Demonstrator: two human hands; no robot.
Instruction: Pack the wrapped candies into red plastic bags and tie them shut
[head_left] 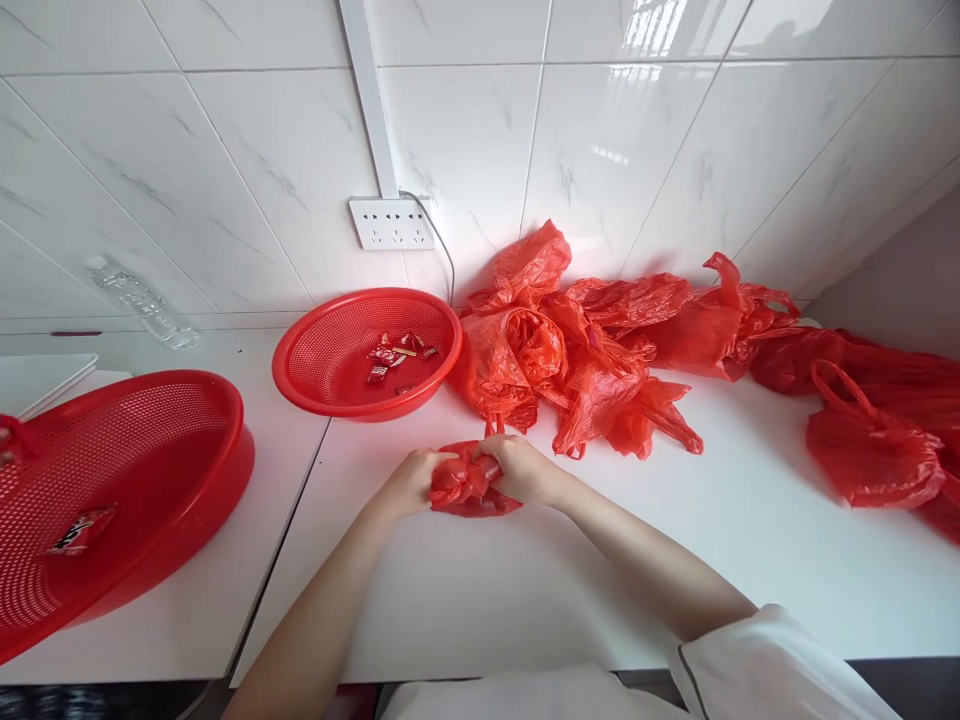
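Observation:
In the head view, a small red plastic bag [474, 505] rests on the white tabletop in front of me, its top gathered and twisted. My left hand [411, 482] is closed on the bag's left side, its fingertips partly hidden by the plastic. On the other side, my right hand [519, 468] pinches the gathered top between thumb and fingers. What the bag contains does not show. Just beyond my hands stands a round red basket [322, 402] with several small wrapped pieces [377, 373] in it.
A larger red basket [225, 470] at left holds a red wrapped packet [84, 530]. Crumpled red bags [600, 350] lie along the wall, and more filled-looking red bags [874, 450] sit at right. A clear plastic bottle [146, 305] and a wall socket [391, 223] are at the back.

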